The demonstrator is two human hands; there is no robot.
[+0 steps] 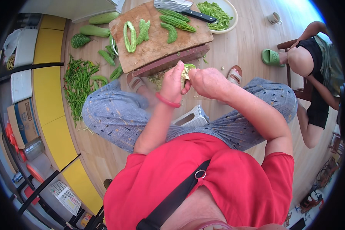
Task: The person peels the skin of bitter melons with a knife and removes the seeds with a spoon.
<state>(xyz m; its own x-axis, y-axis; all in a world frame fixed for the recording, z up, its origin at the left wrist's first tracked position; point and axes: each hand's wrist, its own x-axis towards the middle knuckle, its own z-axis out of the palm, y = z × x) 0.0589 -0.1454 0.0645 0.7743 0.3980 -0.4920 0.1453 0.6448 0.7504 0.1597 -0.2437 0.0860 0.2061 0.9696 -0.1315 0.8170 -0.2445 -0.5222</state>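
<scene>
Between my hands, just off the near edge of the cutting board (157,48), is a piece of green bitter melon (187,71) with pale pith showing. My left hand (173,81) is closed around it, thumb pointing up. Curled against its right side, my right hand (209,82) is closed; whatever lies inside its fingers is hidden. On the board lie a hollowed bitter melon half (130,37), more bitter melon pieces (143,31), several long green halves (177,21) and a cleaver (186,10) with a black handle.
A pale bowl (235,19) holds sliced green bitter melon. Green chillies (78,80) and larger gourds (94,30) lie on the floor at left. Pale scraps (157,79) litter the floor below the board. A small stool (193,116), a mug (274,18) and a seated person (314,57) are nearby.
</scene>
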